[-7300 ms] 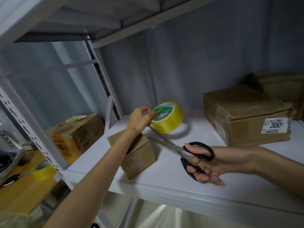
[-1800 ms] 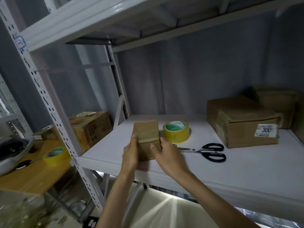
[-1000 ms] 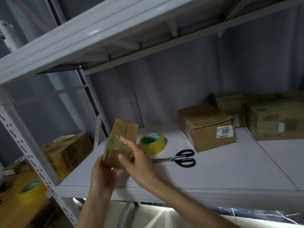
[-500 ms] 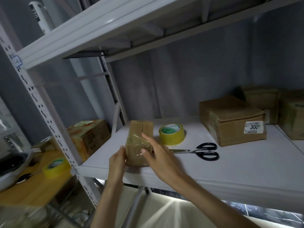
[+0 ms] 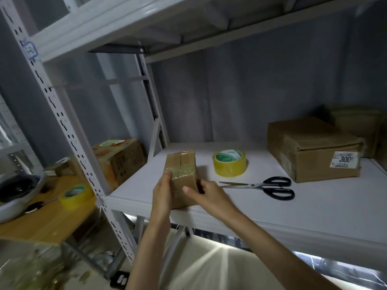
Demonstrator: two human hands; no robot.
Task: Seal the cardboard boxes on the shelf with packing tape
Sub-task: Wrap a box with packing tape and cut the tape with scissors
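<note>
So the small cardboard box (image 5: 181, 176) sits near the front left edge of the white shelf (image 5: 314, 214), with glossy clear tape banded across its top. Left hand (image 5: 162, 193) and right hand (image 5: 209, 197) both clasp its sides. The box's lower front is hidden behind the fingers, and its label's unreadable.

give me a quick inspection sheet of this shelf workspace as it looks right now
surface: white shelf board, mostly bare at the front
job's things: small taped box near the front edge; yellow tape roll flat beside it; black-handled scissors closed; larger box with a 300 label
clutter: printed carton and second tape roll on the wooden table
grips: left hand and right hand clasp the small box
cables: nothing seen
surroundings: grey wall, perforated upright
</note>
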